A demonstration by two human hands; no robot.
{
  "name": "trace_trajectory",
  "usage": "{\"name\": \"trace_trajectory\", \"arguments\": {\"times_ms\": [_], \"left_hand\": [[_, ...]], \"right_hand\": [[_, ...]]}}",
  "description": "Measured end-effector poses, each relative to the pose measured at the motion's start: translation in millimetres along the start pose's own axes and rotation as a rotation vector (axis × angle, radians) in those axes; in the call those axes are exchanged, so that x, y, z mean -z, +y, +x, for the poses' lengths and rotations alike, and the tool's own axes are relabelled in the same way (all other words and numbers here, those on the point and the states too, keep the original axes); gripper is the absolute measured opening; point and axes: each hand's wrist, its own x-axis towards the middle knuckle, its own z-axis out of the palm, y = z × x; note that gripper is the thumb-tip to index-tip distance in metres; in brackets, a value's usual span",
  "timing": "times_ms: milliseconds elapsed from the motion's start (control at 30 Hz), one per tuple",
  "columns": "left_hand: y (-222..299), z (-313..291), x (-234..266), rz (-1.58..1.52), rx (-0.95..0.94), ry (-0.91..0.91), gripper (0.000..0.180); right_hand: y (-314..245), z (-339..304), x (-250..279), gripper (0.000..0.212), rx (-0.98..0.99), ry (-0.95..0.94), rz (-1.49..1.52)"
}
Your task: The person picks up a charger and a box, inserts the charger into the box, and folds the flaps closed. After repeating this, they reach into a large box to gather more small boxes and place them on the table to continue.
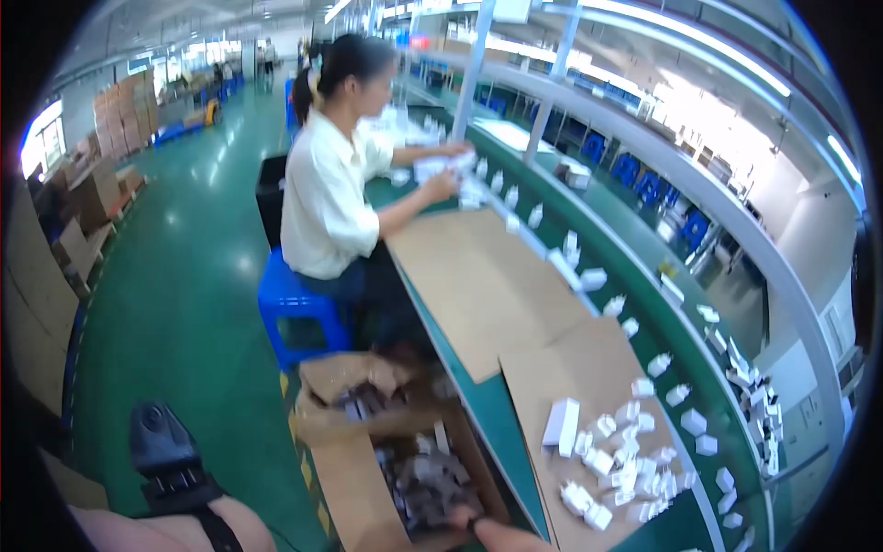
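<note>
My right hand (460, 517) reaches down into an open cardboard box (354, 478) at the bottom centre, a dark band around its wrist. Greyish pieces (428, 483) and some white ones lie in the box beside the hand; blur hides their kind. Its fingers are smeared, so any hold is unclear. At the lower left my left hand (241, 526) shows only in part, its fingers hidden. A black device (164, 446) is strapped to that arm. On the cardboard-covered table to the right lie a pile of white power adapters (625, 465) and a white box (561, 427).
A green conveyor (635, 290) carrying spaced white adapters runs along the table's far side. A co-worker in a pale shirt (326, 198) sits on a blue stool (285, 294), handling white items. Another opened carton (322, 382) stands behind mine. Stacked cartons (124, 115) line the left.
</note>
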Motion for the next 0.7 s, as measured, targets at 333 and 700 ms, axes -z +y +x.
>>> {"name": "trace_trajectory", "arguments": {"times_ms": [333, 700], "left_hand": [[-17, -272, -57, 0.186, 1.137, 0.049, 0.013], [194, -880, 63, 0.735, 2.501, -1.25, 0.062]], "right_hand": [[136, 192, -9, 0.045, -0.644, 0.257, 0.082], [150, 109, -38, 0.07, -0.429, -0.089, 0.007]]}}
